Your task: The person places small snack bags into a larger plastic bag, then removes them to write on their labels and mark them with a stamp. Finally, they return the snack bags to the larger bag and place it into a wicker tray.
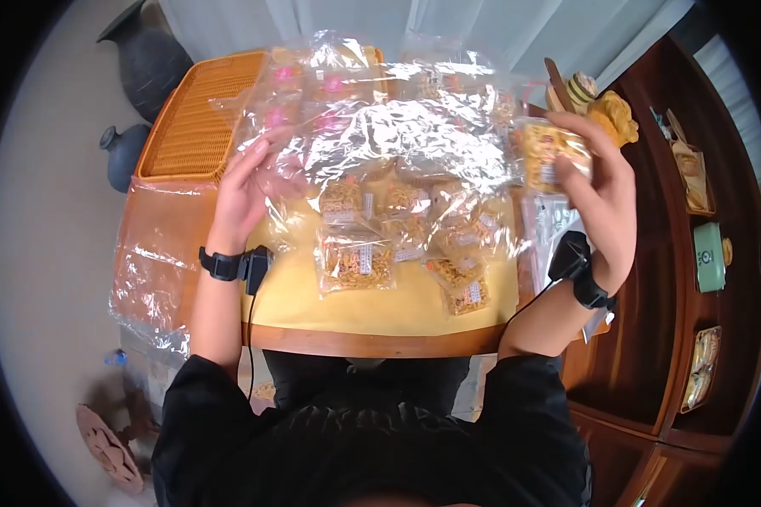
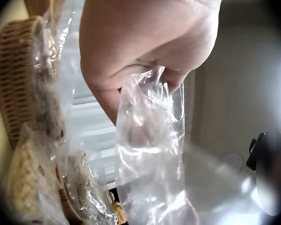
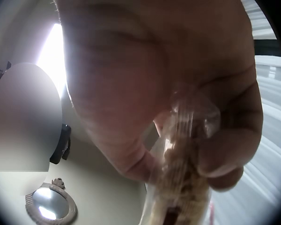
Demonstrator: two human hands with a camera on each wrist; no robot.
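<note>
A large clear plastic bag (image 1: 397, 127) spreads shiny and crinkled over the middle of the table. My left hand (image 1: 247, 182) is at its left side; in the left wrist view the thumb and fingers pinch gathered film (image 2: 150, 122). On the right, my right hand (image 1: 610, 186) holds a small clear packet of yellowish crunchy snack (image 1: 545, 160) between thumb and fingers, right beside the bag's edge. The right wrist view shows this packet (image 3: 178, 178) edge-on in the grip. Several similar snack packets (image 1: 357, 266) lie below the bag, some seen through its film.
A woven wicker tray (image 1: 196, 118) sits at the back left, with another clear plastic sheet (image 1: 148, 253) in front of it. More packets with pink marks show behind the bag. A wooden shelf (image 1: 617, 355) stands to the right, and dark vases (image 1: 148, 63) are beyond the left side.
</note>
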